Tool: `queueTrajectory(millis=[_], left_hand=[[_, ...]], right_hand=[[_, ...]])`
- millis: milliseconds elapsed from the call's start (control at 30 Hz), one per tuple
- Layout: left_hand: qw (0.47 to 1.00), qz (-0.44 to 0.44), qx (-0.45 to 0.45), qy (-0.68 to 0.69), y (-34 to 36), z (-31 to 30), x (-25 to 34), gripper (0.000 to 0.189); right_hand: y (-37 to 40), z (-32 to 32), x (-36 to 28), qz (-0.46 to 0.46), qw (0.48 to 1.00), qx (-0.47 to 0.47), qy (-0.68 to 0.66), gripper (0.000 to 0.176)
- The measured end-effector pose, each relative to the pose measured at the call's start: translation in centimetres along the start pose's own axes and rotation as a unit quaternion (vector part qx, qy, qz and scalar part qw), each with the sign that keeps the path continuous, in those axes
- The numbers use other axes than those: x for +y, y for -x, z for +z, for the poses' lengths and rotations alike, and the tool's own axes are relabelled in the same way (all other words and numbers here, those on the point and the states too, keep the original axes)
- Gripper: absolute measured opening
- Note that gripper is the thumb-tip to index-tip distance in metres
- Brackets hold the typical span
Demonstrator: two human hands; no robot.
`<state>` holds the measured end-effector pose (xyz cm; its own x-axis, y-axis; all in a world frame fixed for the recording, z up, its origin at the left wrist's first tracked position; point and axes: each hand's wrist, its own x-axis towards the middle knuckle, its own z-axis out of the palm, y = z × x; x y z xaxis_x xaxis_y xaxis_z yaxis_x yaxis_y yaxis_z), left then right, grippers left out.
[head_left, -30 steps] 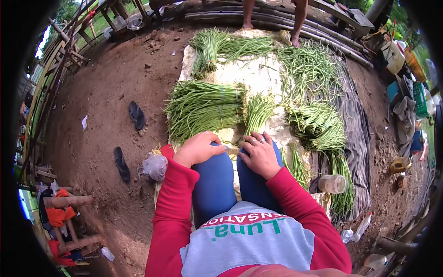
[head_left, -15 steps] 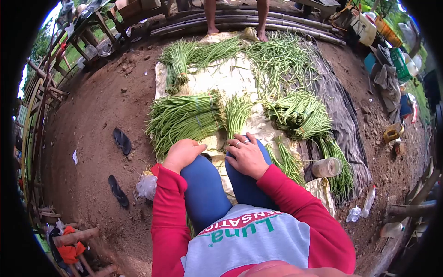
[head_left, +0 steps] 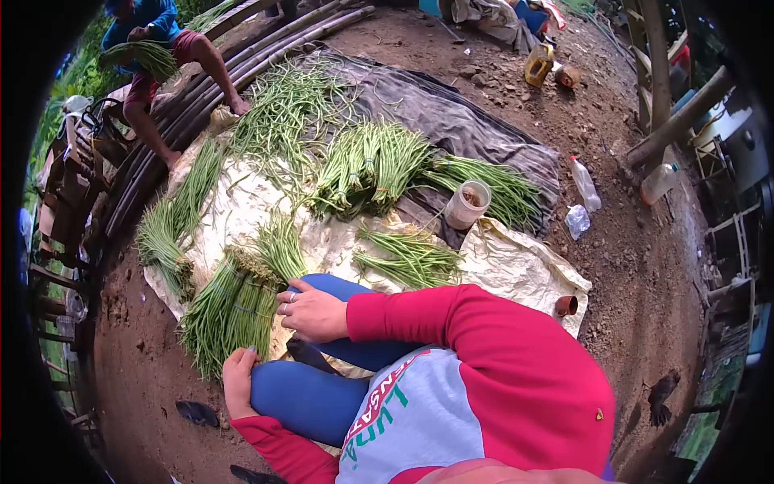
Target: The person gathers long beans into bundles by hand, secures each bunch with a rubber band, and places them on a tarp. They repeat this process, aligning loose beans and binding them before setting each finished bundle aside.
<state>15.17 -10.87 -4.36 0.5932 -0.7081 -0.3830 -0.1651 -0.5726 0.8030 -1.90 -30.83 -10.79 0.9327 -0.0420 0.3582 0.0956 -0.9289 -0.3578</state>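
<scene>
The pale sheet (head_left: 528, 262) is the main surface; a mostly bare stretch beyond the tied bean pile gives open room, while soil borders its left edge. The dark cloth (head_left: 451, 105) lies rumpled on the far right. The tied bean pile (head_left: 234, 315) sits on the sheet just beyond the knees, tips toward that left edge. Expect moderate weight, smooth skins, flexible stalks that may snap; grip around the ties, supporting underneath. The slimmer bean bunch (head_left: 282, 248) beside it should be lighter. Right hand (head_left: 314, 312): on one knee, fingers loosely apart, pinching nothing. Left hand (head_left: 239, 381): on the other; I cannot tell its finger spread.
</scene>
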Motion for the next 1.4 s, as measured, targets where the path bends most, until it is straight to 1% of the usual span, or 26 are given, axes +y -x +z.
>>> queueTrajectory(millis=[67, 100, 167, 200, 233, 300, 433, 500, 533, 567, 600, 633, 667, 700, 733, 767, 800, 833, 867, 900, 967, 1100, 1233, 1300, 1333, 1400], left_hand=[[0.999, -0.036, -0.014, 0.004, -0.7, -0.6, -1.0, 0.038], [0.999, -0.031, -0.020, 0.003, -0.9, -0.6, -1.4, 0.038], [0.999, -0.016, 0.043, 0.015, -1.2, -0.7, -2.4, 0.040], [0.999, 0.009, 0.046, 0.018, -1.3, -1.1, -3.1, 0.039], [0.999, 0.005, 0.049, 0.019, -1.3, -1.3, -3.9, 0.039], [0.990, 0.006, 0.076, 0.116, -1.2, -1.4, -5.3, 0.035], [0.968, 0.005, 0.151, 0.199, 0.2, -0.7, -7.6, 0.030], [0.954, 0.123, 0.264, 0.070, 0.7, 0.4, -11.4, 0.027], [0.944, 0.159, 0.290, 0.004, 0.4, 0.1, -16.2, 0.025], [0.918, 0.004, 0.292, 0.269, 1.9, 1.4, -15.0, 0.022], [0.929, 0.080, 0.261, 0.251, 1.2, 2.5, -23.5, 0.019], [0.919, 0.060, 0.300, 0.248, 2.6, 4.1, -25.9, 0.017], [0.919, 0.064, 0.287, 0.264, 5.5, 6.6, -21.0, 0.020], [0.927, 0.036, 0.334, 0.167, 6.5, 9.2, -26.6, 0.023], [0.939, -0.077, 0.325, 0.085, 7.9, 11.1, -28.8, 0.027], [0.913, -0.096, 0.288, 0.272, 9.3, 13.2, -30.5, 0.029], [0.867, -0.166, 0.308, 0.355, 10.5, 15.7, -31.0, 0.033], [0.946, -0.233, 0.220, 0.054, 12.8, 16.4, -29.0, 0.038], [0.933, -0.292, 0.209, 0.035, 14.1, 17.9, -29.0, 0.041], [0.925, -0.324, 0.200, 0.007, 15.2, 19.9, -30.6, 0.034], [0.905, -0.389, 0.164, -0.046, 17.2, 20.6, -27.9, 0.025], [0.877, -0.402, 0.262, -0.022, 18.4, 23.6, -30.6, 0.020], [0.852, -0.434, 0.293, -0.018, 17.7, 23.8, -32.5, 0.021], [0.820, -0.424, 0.375, -0.088, 17.3, 23.4, -32.2, 0.041], [0.818, -0.427, 0.375, -0.083, 16.9, 23.3, -32.5, 0.041], [0.811, -0.406, 0.388, -0.162, 16.3, 23.3, -33.3, 0.064]], right_hand=[[-0.1, 0.3, -0.1, 0.005, 1.000, -0.004, 0.007, 0.018], [-0.1, 0.0, -0.1, 0.001, 1.000, -0.010, 0.009, 0.017], [0.0, -0.6, -0.1, 0.007, 0.999, -0.030, 0.016, 0.018], [0.0, -0.4, 0.0, 0.005, 1.000, -0.017, 0.011, 0.019], [0.0, 0.0, 0.0, 0.000, 1.000, -0.005, 0.005, 0.020], [0.1, 0.1, 0.0, -0.004, 1.000, 0.000, 0.005, 0.023], [0.0, -1.0, -0.1, 0.002, 1.000, -0.001, 0.017, 0.024], [0.0, -0.9, 0.0, 0.007, 1.000, -0.005, -0.003, 0.025], [-0.2, -1.1, 0.0, 0.016, 1.000, -0.019, -0.003, 0.025], [-0.3, -1.4, -0.1, 0.021, 0.999, -0.035, -0.005, 0.026], [-0.4, -1.6, -0.2, 0.020, 0.999, -0.031, -0.002, 0.027], [-0.5, -1.8, -0.3, 0.018, 0.999, -0.028, -0.003, 0.027], [-0.7, -2.2, -0.4, 0.023, 0.999, -0.039, -0.006, 0.028], [-0.9, -2.5, -0.5, 0.027, 0.998, -0.052, -0.009, 0.028], [-0.9, -2.6, -0.6, 0.024, 0.998, -0.057, 0.004, 0.029], [-1.1, -2.6, -0.6, 0.019, 0.998, -0.062, 0.018, 0.029], [-1.3, -2.5, -0.7, 0.001, 1.000, -0.027, 0.014, 0.021], [-1.6, -2.9, -1.2, 0.002, 1.000, -0.029, -0.002, 0.022], [-1.5, -2.6, -1.1, 0.000, 0.999, -0.045, 0.021, 0.027], [-1.6, -2.6, -1.2, -0.007, 0.999, -0.044, 0.020, 0.029], [-1.6, -2.1, -1.0, -0.020, 0.998, -0.050, 0.038, 0.028], [-1.7, -1.4, -0.7, -0.034, 0.994, -0.071, 0.069, 0.029], [-1.8, -1.2, -0.8, -0.044, 0.991, -0.087, 0.093, 0.030], [-1.9, -1.1, -0.6, -0.056, 0.990, -0.085, 0.097, 0.029], [-1.9, -1.1, -0.6, -0.061, 0.989, -0.089, 0.098, 0.029], [-1.9, -1.0, -0.8, -0.050, 0.989, -0.085, 0.106, 0.028]])
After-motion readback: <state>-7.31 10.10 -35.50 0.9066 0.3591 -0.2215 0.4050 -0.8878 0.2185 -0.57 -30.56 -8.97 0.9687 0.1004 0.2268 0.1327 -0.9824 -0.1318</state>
